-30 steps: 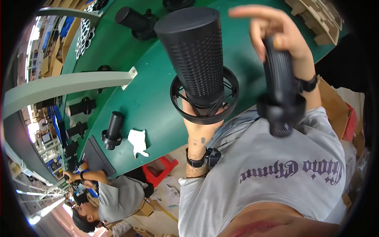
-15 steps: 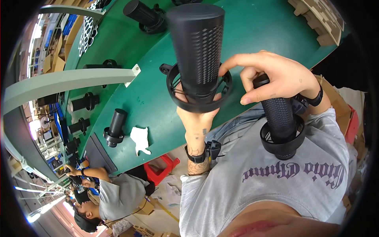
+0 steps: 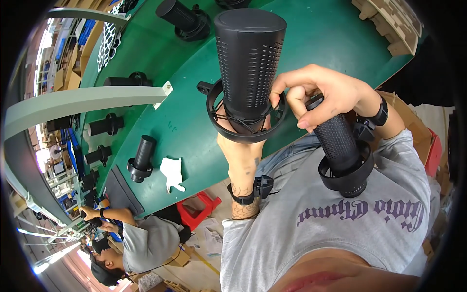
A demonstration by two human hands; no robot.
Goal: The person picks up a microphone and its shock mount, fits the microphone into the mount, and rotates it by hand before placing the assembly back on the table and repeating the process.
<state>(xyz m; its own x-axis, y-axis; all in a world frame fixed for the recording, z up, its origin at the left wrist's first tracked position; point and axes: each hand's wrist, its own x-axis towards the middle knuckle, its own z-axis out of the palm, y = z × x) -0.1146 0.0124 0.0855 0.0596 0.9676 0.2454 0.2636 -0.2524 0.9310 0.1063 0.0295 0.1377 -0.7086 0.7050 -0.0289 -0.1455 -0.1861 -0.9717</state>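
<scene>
A black cylindrical microphone (image 3: 248, 63) with perforated sides stands upright above the table, its round shock-mount ring (image 3: 238, 135) around the base. My left hand (image 3: 241, 152) grips it from below; the ring and body hide most of those fingers. At the ring's right side, the index finger of my right hand (image 3: 335, 92) reaches to the bands. The same hand is closed on the top end of a second black microphone (image 3: 338, 141), which hangs tilted in front of my shirt with its own ring mount (image 3: 345, 177) at the lower end.
On the green table (image 3: 194, 117) lie a white cloth (image 3: 172, 174) and another microphone (image 3: 143, 155). More microphones stand beyond a pale metal frame (image 3: 87, 102). A cardboard divider (image 3: 389, 24) sits far right. At left a co-worker (image 3: 151, 243) works near a red stool (image 3: 199, 210).
The microphone in my left hand has turned and shifted slightly right and down. My right index finger has lowered onto its ring, and the second microphone has moved slightly left.
</scene>
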